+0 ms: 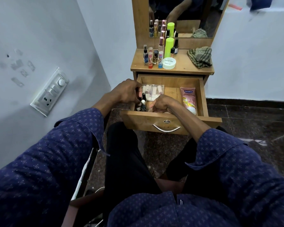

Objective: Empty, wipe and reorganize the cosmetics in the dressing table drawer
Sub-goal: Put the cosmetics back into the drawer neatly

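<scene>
1. The drawer (170, 119) of the dressing table stands pulled out, its front with a metal handle (166, 128) facing the seated person.
2. The left hand (127, 91) reaches into the drawer's left side, its fingers (138, 94) curled down over a cluster of small nail polish bottles (142, 103) standing in the near left corner; whether they actually pinch a bottle cannot be told.
3. The right hand (161, 104) rests low at the drawer's near middle, fingers curled inward; what they hold, if anything, is hidden.
4. A clear box (152, 92) of pale lipstick-like tubes lies at the back left of the drawer, just beyond both hands.
5. A pink lotion tube (188, 99) lies flat along the right side, cap toward the person.
6. On the bench (180, 66) above stand small bottles (150, 57), a bright green can (168, 46) and a round white tub (169, 63), grouped at the left.
7. A crumpled checked cloth (200, 57) lies at the bench's right, well apart from the bottles.
8. The mirror (187, 17) behind reflects these things.
</scene>
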